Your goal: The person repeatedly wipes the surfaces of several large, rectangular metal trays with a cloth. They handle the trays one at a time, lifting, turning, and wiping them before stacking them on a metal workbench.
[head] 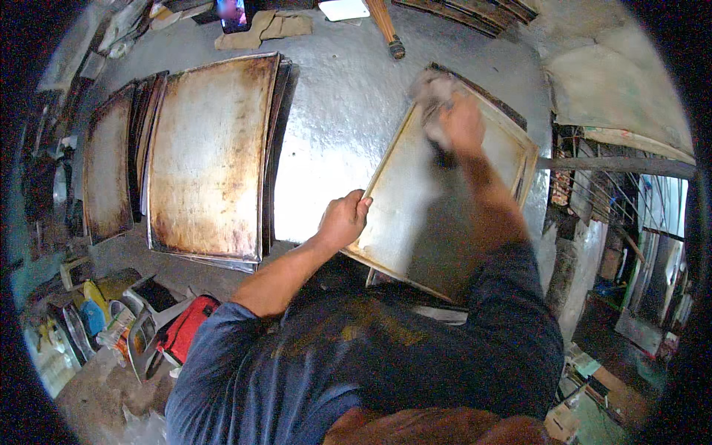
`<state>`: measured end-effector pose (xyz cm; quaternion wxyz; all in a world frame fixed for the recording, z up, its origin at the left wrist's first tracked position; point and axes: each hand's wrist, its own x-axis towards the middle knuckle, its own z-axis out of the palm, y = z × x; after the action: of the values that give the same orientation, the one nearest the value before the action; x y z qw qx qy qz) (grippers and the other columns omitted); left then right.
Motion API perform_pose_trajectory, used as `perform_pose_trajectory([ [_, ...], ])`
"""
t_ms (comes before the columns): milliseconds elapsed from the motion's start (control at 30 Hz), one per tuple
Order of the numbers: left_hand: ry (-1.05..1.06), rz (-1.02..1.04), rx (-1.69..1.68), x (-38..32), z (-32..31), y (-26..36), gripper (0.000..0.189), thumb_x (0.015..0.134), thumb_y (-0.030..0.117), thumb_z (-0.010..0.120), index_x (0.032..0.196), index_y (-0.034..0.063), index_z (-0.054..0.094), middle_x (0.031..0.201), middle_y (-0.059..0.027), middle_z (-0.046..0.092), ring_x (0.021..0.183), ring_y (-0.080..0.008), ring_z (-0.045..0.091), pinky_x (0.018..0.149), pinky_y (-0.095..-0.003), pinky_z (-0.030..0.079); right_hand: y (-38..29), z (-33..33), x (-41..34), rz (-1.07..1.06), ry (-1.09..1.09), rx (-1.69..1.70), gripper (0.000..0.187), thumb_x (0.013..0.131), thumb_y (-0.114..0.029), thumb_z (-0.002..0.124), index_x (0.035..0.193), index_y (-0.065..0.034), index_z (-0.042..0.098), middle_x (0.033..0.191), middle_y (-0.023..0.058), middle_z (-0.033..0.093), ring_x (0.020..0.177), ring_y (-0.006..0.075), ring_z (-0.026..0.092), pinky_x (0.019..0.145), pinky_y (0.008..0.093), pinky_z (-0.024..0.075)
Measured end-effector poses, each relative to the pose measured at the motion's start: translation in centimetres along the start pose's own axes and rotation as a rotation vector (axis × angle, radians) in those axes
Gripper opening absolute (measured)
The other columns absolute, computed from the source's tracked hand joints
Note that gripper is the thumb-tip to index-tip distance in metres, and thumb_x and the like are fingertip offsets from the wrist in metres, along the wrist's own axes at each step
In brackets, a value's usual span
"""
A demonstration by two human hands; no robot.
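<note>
A flat metal baking tray [389, 222] with browned edges lies tilted in front of me on a grey metal-topped table [334, 139]. My left hand [346, 218] grips its left rim, thumb on the upper side. Blurred by motion, my right hand [464, 122] is over the tray's far part, closed on a greyish cloth or rag [434, 97] that touches the far left corner. The exact shape of the cloth is smeared. My right forearm and its shadow cover part of the tray's surface.
Stacked stained metal trays [211, 156] stand on the left, with more trays [109, 167] beyond them. At the far edge are a phone [231, 14], brown cardboard [264, 30], a white flat object [344, 9] and a wooden-handled brush or tool [385, 25]. A red bag [189, 328] lies lower left.
</note>
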<state>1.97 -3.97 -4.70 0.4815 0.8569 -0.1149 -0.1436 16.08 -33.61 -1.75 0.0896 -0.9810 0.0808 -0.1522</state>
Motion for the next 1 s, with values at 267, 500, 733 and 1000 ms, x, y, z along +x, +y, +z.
perform_pose_trajectory([
  [267,0.021,0.02,-0.016,0.1,-0.4,0.5,0.033,0.102,0.027,0.055,0.103,-0.0035,0.065,0.067,-0.0217,0.063,0.058,-0.0345,0.063,0.057,-0.0425,0.049,-1.7,-2.1,-0.8,0.113,0.082,-0.107,0.045,0.081,-0.021,0.071,0.123,-0.0084,0.063,0.124,0.0245,0.057,0.116,0.0429,0.057,0.096,0.0515,0.0494],
  [500,-0.035,-0.036,-0.028,0.2,-0.4,0.5,0.03,0.102,0.027,0.054,0.097,-0.0012,0.065,0.068,-0.0223,0.062,0.064,-0.0412,0.063,0.061,-0.045,0.05,-1.4,-6.8,-10.1,-0.042,-0.12,0.142,0.046,0.078,-0.017,0.075,0.122,-0.0073,0.063,0.114,0.0222,0.06,0.111,0.0419,0.058,0.096,0.0498,0.0494],
  [733,-0.004,-0.07,-0.091,1.1,-0.3,0.6,0.03,0.101,0.026,0.059,0.092,-0.0021,0.066,0.063,-0.0123,0.06,0.057,-0.0197,0.056,0.058,-0.0361,0.048,14.0,-3.7,-1.7,0.44,0.134,-0.131,0.044,0.089,-0.034,0.067,0.123,-0.0075,0.062,0.118,0.0216,0.063,0.107,0.0427,0.061,0.089,0.0507,0.0526],
  [1000,0.017,-0.058,-0.033,1.3,0.2,0.6,0.032,0.101,0.028,0.058,0.09,-0.0018,0.067,0.067,-0.0163,0.065,0.059,-0.0264,0.062,0.061,-0.0383,0.05,19.1,-8.0,-8.2,0.515,0.105,-0.174,0.053,0.087,-0.038,0.072,0.128,-0.0073,0.06,0.109,0.0273,0.062,0.103,0.046,0.062,0.087,0.0516,0.0505],
])
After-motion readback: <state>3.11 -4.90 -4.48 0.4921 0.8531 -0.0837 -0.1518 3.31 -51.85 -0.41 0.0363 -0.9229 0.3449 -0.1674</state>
